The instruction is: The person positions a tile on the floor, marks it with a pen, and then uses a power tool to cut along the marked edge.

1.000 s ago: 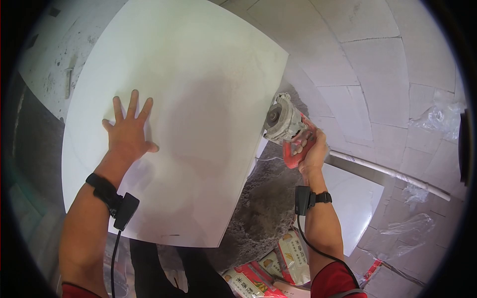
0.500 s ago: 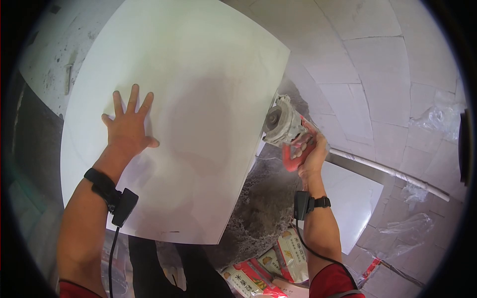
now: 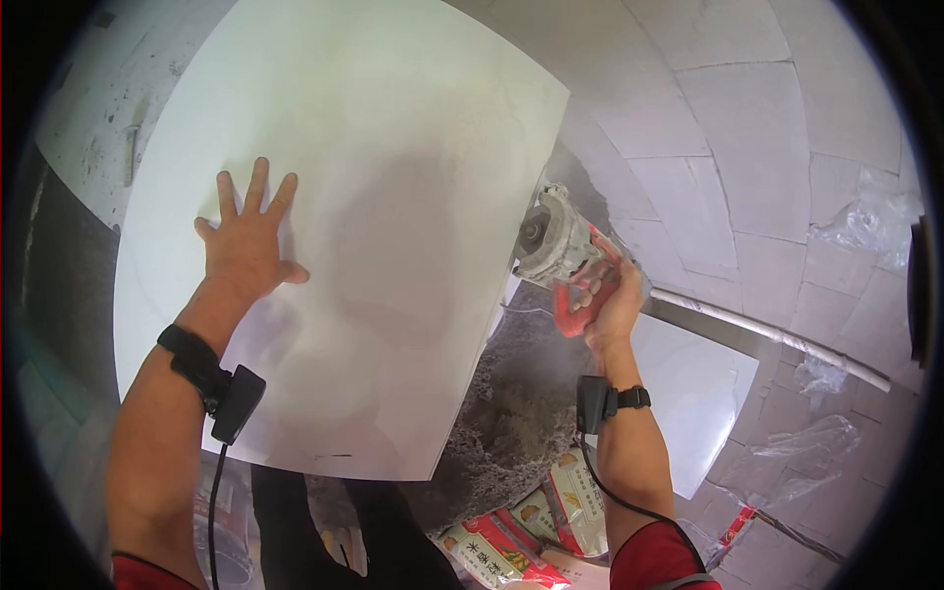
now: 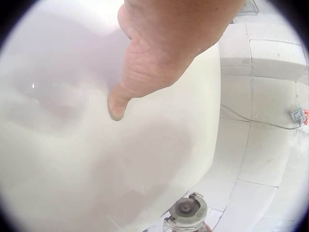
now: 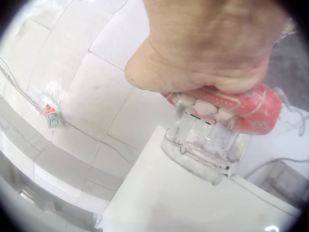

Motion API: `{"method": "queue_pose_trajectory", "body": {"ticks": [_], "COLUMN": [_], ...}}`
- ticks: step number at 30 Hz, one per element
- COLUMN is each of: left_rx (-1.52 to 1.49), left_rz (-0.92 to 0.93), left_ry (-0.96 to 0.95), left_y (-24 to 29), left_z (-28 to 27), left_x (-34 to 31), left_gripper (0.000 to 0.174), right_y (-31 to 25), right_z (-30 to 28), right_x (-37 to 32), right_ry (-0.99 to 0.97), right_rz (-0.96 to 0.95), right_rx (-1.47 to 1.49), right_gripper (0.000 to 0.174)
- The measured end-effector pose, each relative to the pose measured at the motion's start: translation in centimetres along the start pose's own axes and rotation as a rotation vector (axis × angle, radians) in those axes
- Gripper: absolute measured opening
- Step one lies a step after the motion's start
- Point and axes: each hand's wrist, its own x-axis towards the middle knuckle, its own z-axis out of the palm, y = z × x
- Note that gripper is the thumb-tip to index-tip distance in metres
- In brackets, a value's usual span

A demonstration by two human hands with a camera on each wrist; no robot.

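A large, glossy white tile [image 3: 423, 88] fills the middle of the head view. My left hand [image 3: 244, 251] lies on it with fingers spread and palm down; the left wrist view shows the thumb [image 4: 117, 107] on its surface. At the tile's right edge is a dusty handheld tile saw [image 3: 560, 241] with a red handle [image 3: 568, 313]. My right hand [image 3: 621, 300] grips that handle, fingers curled round it. In the right wrist view the saw's casing [image 5: 203, 150] sits right along the edge, with a thin line running on from it. The blade is hidden.
Below the saw lies dark, rough ground [image 3: 511, 393] with haze over it. Printed bags [image 3: 492, 551] rest near my legs. To the right are a smaller white panel [image 3: 693, 393], a long pole [image 3: 777, 341] and crumpled clear plastic [image 3: 806, 462]. A cable [image 4: 256, 122] runs across the pale blocks.
The saw has slid slightly along the tile's edge toward me, held by my right hand. Haze beside the edge looks thicker. My left hand keeps its place on the tile.
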Motion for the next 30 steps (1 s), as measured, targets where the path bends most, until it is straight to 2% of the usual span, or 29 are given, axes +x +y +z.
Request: {"method": "queue_pose_trajectory", "body": {"ticks": [8, 10, 11, 13, 15, 17, 19, 21, 23, 24, 25, 26, 27, 29, 30], "left_rx": [-0.033, -0.074, -0.069, -0.151, -0.223, -0.353, -0.513, -0.524, -1.073, -1.074, -1.78, -2.447, -2.452, -2.364, -2.377], "left_rz": [0.012, 0.065, 0.063, 0.149, 0.131, 0.051, -0.394, -0.762, -1.188, -1.188, -0.979, -0.639, -0.641, -0.642, -0.641], "left_ry": [0.032, 0.136, 0.138, 0.341, 0.427, 0.584, 0.498, 0.462, 0.165, 0.165, 0.005, -0.186, -0.189, -0.052, -0.046], "left_y": [-0.3, -0.8, -1.3, -3.0, -5.2, -8.4, -10.9, -14.5, -13.3, -12.7, -11.9, -11.1, -9.9, -8.1, -7.7], "left_z": [0.2, 0.9, 2.0, 5.8, 9.5, 13.7, 18.1, 25.4, 24.5, 23.8, 22.9, 22.4, 21.7, 20.8, 21.2], "left_x": [-0.1, -0.2, -0.5, -2.3, -6.3, -10.9, -16.7, -21.0, -22.1, -22.3, -22.3, -22.2, -21.5, -20.4, -20.1], "left_gripper": [0.115, 0.101, 0.101, 0.088, 0.081, 0.083, 0.088, 0.091, 0.077, 0.077, 0.068, 0.058, 0.058, 0.043, 0.043], "right_y": [0.1, -0.3, -0.3, 0.3, 0.7, 0.4, 0.1, 0.0, 0.2, 0.4, 0.6, 0.8, 0.9, 0.9, 0.7], "right_z": [0.3, 0.7, 0.8, 0.4, 0.1, 0.5, 0.9, 1.0, 0.9, 0.8, 0.7, 0.5, 0.5, 0.2, 0.3], "right_x": [-0.6, -0.3, -0.3, 0.1, 0.2, 0.3, -0.4, -0.7, -0.6, -0.6, -0.6, -0.8, -0.8, -1.2, -0.8], "right_ry": [-0.037, -0.027, -0.016, -0.003, 0.021, 0.01, 0.023, 0.029, 0.014, 0.014, 0.035, 0.055, 0.054, 0.039, 0.03], "right_rz": [-0.013, -0.017, -0.014, -0.026, -0.037, -0.049, -0.049, -0.058, -0.043, -0.044, -0.042, -0.039, -0.041, -0.015, -0.024], "right_rx": [-0.015, 0.004, 0.024, 0.001, -0.023, 0.01, 0.015, 0.021, -0.048, -0.049, -0.048, -0.049, -0.055, -0.041, -0.046], "right_gripper": [0.035, 0.035, 0.036, 0.036, 0.036, 0.035, 0.034, 0.033, 0.035, 0.035, 0.035, 0.035, 0.035, 0.035, 0.035]}}
